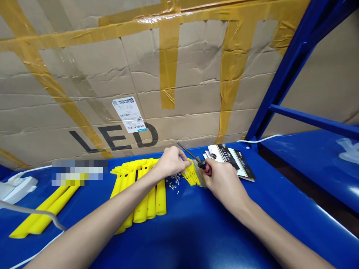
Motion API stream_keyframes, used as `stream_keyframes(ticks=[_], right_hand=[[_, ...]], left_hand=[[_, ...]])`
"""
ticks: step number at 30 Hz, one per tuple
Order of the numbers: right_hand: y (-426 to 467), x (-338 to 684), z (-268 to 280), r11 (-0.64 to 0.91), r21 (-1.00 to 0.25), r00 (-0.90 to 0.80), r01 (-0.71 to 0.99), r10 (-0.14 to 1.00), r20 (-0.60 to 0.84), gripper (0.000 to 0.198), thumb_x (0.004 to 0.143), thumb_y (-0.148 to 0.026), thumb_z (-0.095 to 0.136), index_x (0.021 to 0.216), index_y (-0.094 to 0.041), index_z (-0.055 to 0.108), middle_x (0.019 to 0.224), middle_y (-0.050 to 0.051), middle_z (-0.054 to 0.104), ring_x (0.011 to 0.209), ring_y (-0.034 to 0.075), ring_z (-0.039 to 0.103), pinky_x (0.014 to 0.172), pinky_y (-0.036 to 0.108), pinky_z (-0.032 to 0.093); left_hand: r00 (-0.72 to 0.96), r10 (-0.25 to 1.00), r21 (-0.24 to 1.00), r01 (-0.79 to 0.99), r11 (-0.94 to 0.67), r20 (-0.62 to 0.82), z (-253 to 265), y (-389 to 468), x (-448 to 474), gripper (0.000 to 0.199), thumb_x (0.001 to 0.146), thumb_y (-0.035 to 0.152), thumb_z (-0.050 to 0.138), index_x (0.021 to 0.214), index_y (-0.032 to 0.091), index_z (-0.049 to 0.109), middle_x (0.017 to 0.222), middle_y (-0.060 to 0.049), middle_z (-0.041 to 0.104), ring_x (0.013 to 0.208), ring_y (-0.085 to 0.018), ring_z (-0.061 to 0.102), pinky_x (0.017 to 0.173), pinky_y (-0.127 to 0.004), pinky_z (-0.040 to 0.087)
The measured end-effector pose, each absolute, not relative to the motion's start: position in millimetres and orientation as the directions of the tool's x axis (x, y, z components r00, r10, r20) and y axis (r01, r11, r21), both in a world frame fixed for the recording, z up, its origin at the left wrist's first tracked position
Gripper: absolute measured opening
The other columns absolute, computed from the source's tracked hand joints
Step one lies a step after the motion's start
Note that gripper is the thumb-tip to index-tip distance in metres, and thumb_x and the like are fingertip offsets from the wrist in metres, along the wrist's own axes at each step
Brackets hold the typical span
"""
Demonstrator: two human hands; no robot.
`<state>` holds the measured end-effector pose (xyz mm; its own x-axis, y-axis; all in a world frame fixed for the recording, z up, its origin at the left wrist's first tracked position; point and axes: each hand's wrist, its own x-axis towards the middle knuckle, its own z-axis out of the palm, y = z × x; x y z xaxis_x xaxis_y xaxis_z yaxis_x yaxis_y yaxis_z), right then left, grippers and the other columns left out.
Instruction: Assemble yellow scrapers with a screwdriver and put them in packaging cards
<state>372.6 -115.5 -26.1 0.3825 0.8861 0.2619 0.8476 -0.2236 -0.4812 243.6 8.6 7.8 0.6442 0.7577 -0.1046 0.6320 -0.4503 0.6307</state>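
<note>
My right hand (226,179) is wrapped round a screwdriver (206,168) with a red and black handle. Its dark shaft points up and to the left. My left hand (173,161) reaches over the blue surface, fingers curled together at the edge of a pile of small flat yellow pieces (192,175). What its fingertips hold, if anything, is hidden. Loose screws and nuts (174,181) lie scattered just below that hand. Under and beside my left forearm, several yellow tubes (151,198) lie side by side, partly covered by the arm.
A big taped cardboard box (193,82) marked LED stands behind the blue table (196,231). Black and white packets (232,160) lie right of the yellow pieces. Two more yellow tubes (52,205), a white device (19,188) and cables are at left. A blue metal frame (283,82) rises at right.
</note>
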Motion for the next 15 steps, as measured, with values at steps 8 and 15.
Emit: stream_keyframes(ticks=[8,15], right_hand=[[-121,366,-20,-0.179,-0.478,0.296,0.860,0.938,0.180,0.023,0.079,-0.012,0.059,0.063,-0.023,0.048,0.059,0.003,0.057,0.057,0.019,0.050,0.057,0.031,0.029],[-123,371,-24,-0.160,-0.536,0.256,0.829,0.961,0.109,0.015,0.078,-0.010,0.053,0.069,-0.022,0.057,0.063,0.003,0.063,0.060,0.019,0.055,0.057,0.030,0.034]], left_hand=[[0.684,0.729,0.538,0.602,-0.590,0.034,21,-14,190,0.019,0.086,0.031,0.063,0.084,0.017,0.075,0.069,-0.004,0.073,0.062,-0.018,0.064,0.058,-0.029,0.046],[0.720,0.667,0.400,0.565,-0.722,0.188,27,-26,157,0.026,0.094,0.030,0.055,0.089,0.017,0.077,0.072,-0.004,0.072,0.062,-0.016,0.060,0.061,-0.031,0.043]])
